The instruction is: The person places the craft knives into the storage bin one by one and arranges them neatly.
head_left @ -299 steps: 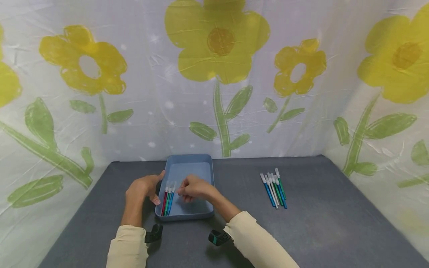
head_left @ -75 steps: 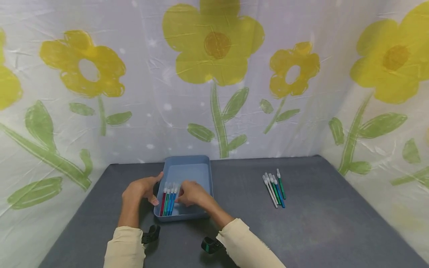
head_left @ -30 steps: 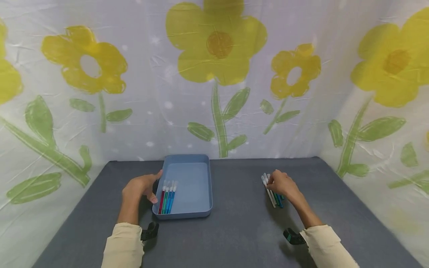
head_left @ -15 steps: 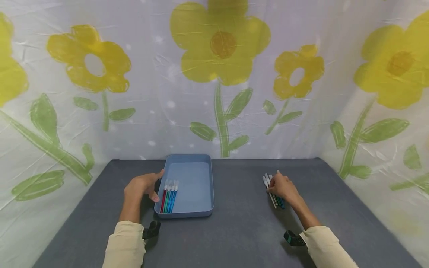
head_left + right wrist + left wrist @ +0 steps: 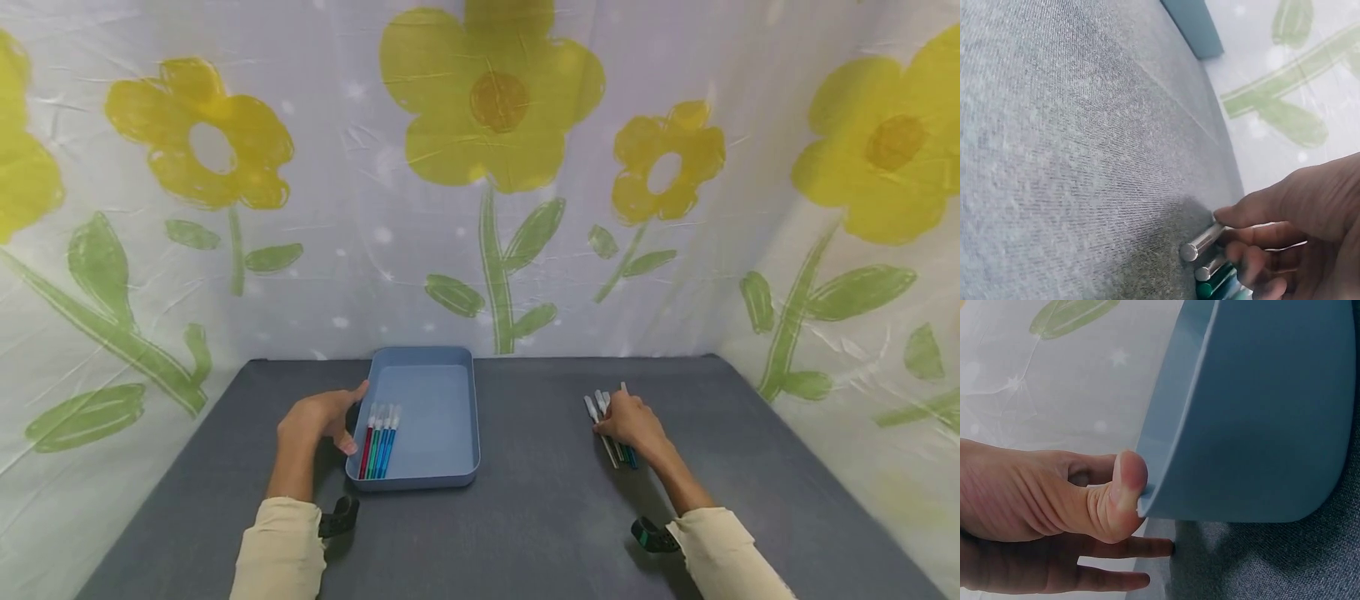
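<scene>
My left hand holds the left rim of a shallow blue tray; in the left wrist view its thumb bends over the rim while other fingers reach along outside. Inside the tray's left side, red, green and blue felt-tip pens lie side by side, pale caps pointing away. At the right, my right hand pinches a silver felt-tip pen between thumb and fingers, close over the table. Other felt-tip pens, another silver one and a green one among them, lie beneath, partly hidden by the hand.
The dark grey table ends at a pale curtain printed with yellow flowers, which stands behind and at both sides. Grey table surface separates the tray from the pens at the right.
A blue felt-tip pen joined the row in the tray. My right hand moved from the tray to the right-hand pens and has just shifted a silver one slightly left. My left hand stayed on the rim.
</scene>
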Motion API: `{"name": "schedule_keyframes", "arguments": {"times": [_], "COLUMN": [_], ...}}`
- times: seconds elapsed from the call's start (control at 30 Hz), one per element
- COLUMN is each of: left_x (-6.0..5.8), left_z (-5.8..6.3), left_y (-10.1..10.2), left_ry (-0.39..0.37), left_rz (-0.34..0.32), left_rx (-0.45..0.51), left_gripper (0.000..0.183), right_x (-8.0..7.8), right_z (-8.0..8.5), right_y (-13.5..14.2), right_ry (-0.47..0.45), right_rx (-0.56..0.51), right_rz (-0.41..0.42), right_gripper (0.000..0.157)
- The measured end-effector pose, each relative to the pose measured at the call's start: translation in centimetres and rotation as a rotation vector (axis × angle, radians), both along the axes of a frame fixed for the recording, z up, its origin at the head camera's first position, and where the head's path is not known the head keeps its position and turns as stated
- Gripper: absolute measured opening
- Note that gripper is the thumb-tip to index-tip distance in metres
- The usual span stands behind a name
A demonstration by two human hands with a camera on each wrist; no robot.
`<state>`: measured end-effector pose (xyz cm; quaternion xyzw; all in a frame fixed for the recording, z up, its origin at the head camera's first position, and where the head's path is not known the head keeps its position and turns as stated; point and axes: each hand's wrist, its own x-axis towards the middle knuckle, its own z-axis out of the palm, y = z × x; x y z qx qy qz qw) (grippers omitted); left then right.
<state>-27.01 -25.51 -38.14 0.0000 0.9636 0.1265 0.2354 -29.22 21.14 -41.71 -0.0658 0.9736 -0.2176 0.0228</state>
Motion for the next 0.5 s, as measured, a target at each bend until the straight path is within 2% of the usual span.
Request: {"name": "schedule_keyframes", "arguments": {"times": [0.2,0.5], "left_x": [0.5,0.7], "left_z": [0.5,0.5], "left_y": [0.2,0.1], "left_ry": [0.015,0.013], "left_rz": [-0.016,-0.003], "left_rx": [0.017,0.037], "left_gripper": [0.127,0.127], "right_x": [0.1,0.8], "right_z": [0.1,1.6], "right_y": [-0.2,-1.6], "right_ry": [0.026,0.002], "right_rx": [-0.021,-0.040], "right_rz": [0.002,0.004], "right_gripper": [0.056,0.055]}}
